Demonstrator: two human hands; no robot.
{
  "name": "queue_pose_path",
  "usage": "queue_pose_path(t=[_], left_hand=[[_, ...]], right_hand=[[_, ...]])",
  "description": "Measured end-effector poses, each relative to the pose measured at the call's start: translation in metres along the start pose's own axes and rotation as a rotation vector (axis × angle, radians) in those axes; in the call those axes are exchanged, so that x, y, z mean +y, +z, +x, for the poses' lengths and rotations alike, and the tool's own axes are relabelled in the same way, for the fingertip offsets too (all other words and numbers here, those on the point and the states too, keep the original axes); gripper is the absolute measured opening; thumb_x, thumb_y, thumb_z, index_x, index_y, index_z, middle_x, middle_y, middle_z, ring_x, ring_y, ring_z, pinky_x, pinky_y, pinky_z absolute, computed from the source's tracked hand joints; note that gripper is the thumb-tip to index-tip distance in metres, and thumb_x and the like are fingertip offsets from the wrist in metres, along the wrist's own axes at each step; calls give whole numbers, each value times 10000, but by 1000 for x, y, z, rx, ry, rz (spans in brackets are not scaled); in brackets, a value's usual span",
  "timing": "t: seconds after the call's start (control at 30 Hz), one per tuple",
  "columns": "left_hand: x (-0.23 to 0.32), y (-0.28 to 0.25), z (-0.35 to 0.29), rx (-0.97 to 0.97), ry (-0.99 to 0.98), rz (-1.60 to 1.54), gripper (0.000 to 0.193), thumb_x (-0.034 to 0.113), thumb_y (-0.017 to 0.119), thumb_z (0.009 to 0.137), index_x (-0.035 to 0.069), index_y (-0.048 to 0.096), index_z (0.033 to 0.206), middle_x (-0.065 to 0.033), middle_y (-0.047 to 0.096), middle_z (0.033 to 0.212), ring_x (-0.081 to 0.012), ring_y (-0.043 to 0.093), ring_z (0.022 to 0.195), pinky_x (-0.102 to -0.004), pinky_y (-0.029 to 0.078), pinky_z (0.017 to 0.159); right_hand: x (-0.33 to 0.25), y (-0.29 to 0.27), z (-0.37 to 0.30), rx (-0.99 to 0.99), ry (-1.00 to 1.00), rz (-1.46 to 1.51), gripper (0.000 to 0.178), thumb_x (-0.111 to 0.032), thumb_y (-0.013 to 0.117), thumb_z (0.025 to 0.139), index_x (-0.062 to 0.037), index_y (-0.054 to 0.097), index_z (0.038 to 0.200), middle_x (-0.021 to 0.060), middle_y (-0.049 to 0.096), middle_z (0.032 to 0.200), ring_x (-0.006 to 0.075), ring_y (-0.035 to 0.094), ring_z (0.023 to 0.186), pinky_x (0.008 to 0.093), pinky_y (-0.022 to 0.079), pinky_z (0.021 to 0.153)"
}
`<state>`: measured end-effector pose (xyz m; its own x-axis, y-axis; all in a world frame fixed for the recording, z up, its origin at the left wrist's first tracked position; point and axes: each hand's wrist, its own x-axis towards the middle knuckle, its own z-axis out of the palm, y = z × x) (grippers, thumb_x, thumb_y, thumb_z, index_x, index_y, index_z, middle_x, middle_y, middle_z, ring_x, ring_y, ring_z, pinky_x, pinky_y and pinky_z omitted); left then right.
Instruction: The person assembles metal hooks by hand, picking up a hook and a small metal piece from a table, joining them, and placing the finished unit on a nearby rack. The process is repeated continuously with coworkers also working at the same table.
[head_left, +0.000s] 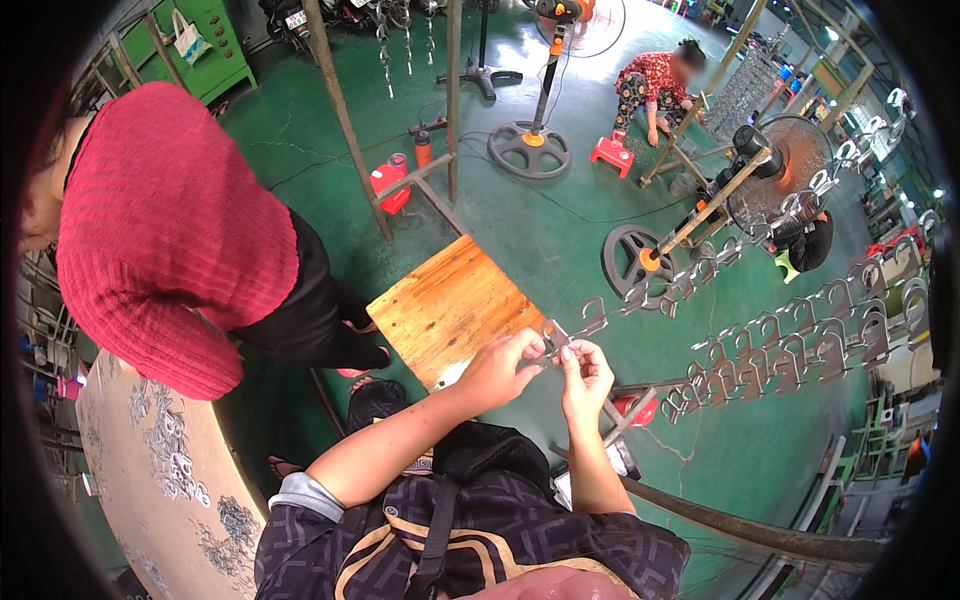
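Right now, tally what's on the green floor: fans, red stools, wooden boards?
Standing fans: 3 (second, third, mostly cut off)
Red stools: 1
Wooden boards: 1
Total: 5

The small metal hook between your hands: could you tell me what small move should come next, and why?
Probably lift the metal hook onto the wire rack to your right. Both the left hand and right hand pinch it, and similar hooks already hang there in rows.

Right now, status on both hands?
Left hand and right hand both pinching a small metal hook. Hook row hangs to the right. Nothing blocking.
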<state>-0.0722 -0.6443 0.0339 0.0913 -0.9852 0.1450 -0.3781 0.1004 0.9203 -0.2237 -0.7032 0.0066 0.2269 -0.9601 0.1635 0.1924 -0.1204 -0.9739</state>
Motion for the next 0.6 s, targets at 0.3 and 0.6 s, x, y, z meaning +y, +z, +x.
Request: queue_pose_path(t=[0.3, 0.6], left_hand=[[-12, -26, -23, 37, -111, 20, 391, 62, 684, 821, 5, 508, 1165, -151, 640, 1116, -266, 624, 1072, -368, 488, 930], [-37, -71, -72, 200, -190, 79, 348, 11, 698, 800, 1, 541, 1110, -100, 663, 999, -175, 645, 943, -298, 515, 828]], right_hand=[[30, -37, 45, 181, -119, -167, 67, -35, 617, 919, 17, 594, 954, 22, 619, 812, 80, 587, 705, 217, 479, 647], [57, -78, 109, 517, -292, -452, 73, -65, 647, 901, 2, 637, 927, 18, 624, 739, 70, 569, 640, 224, 451, 574]])
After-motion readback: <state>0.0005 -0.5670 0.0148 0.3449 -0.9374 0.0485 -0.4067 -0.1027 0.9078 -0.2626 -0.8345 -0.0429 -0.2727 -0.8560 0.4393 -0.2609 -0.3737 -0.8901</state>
